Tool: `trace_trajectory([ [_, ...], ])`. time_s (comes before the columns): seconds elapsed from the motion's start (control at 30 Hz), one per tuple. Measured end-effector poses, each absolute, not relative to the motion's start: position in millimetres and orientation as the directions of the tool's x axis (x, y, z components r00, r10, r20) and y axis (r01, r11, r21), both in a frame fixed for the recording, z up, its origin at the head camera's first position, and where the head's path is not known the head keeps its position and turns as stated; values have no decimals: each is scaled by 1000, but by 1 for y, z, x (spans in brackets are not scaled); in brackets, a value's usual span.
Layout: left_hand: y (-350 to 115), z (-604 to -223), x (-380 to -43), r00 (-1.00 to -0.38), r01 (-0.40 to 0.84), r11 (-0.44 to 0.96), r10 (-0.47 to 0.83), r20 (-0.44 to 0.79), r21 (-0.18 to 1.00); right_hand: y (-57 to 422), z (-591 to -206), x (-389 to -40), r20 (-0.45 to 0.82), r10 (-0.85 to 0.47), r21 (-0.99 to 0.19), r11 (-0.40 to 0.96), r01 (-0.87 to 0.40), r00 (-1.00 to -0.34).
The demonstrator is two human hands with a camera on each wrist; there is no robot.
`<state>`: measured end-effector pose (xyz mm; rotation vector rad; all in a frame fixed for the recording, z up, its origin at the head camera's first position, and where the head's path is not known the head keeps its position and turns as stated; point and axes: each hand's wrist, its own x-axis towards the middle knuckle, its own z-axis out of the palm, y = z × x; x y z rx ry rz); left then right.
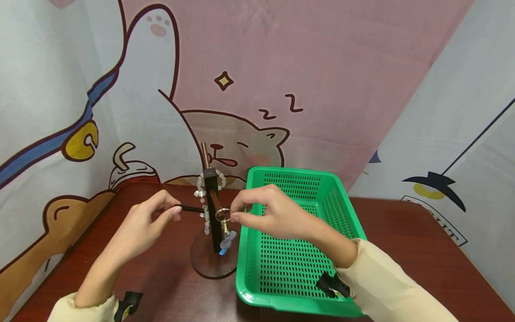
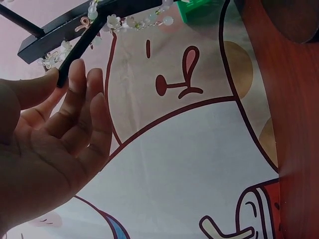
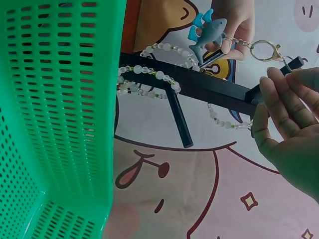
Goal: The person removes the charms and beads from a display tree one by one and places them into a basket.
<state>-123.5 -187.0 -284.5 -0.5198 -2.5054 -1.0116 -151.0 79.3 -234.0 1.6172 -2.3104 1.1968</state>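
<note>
A black display stand (image 1: pixel 217 239) with a round base (image 1: pixel 201 259) has several pegs jutting from its post. Strings of pale beads (image 3: pixel 159 74) hang from it. With thumb and fingertips, my left hand (image 1: pixel 138 226) pinches a peg (image 2: pixel 82 50) on the left side. My right hand (image 1: pixel 277 214) pinches a keychain by its gold ring end (image 3: pixel 262 51), at the tip of the front peg (image 1: pixel 215 201). From it dangles a blue-grey fish-like charm (image 3: pixel 213 32) with bright blue fins. Whether the ring goes around the peg, I cannot tell.
A green perforated basket (image 1: pixel 242 273) stands right of the stand, close beside it, under my right forearm. Both rest on a reddish-brown table (image 1: pixel 418 250). Behind hangs a cartoon-printed cloth (image 1: pixel 322 67). Black straps (image 1: pixel 331 285) show at my wrists.
</note>
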Motion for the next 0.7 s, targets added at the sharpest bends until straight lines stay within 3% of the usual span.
trace_trajectory([
  [0.43,-186,-285,-124,-847,486,672,204,491,559,90,-230,-149,466,-776,-544,129,-829,-426],
  [0.7,-186,-285,-123,-853,476,678,201,482,560,103,-232,-155,460,-754,-564,161,-810,-470],
])
